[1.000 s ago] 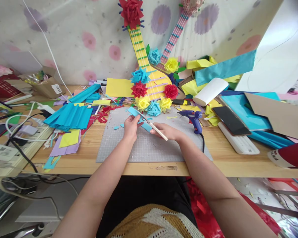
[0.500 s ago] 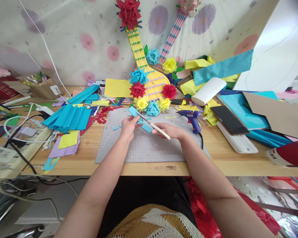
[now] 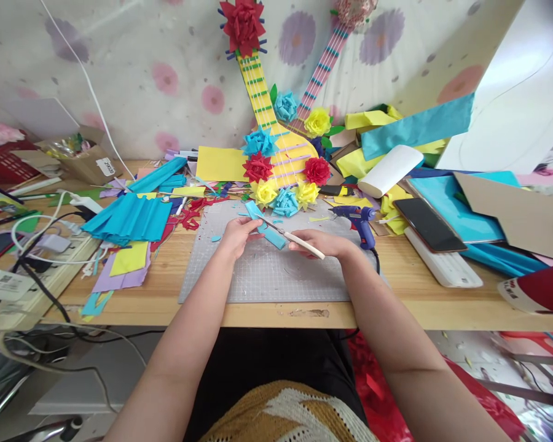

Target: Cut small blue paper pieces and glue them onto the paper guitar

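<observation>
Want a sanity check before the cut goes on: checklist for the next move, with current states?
1. Left hand holding the blue paper strip: ok.
2. Right hand holding the scissors: ok.
3. Left fingertips clear of the blades: cannot tell; they look very close.
4. Cutting mat free of offcuts: not ok, a blue scrap lies on it.
5. Glue gun apart from both hands: ok.
6. Glue gun cold: cannot tell.

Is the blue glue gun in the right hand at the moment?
No, the right hand holds the white-handled scissors, while the blue glue gun lies apart from it, toward the right side of the gray mat.
</observation>
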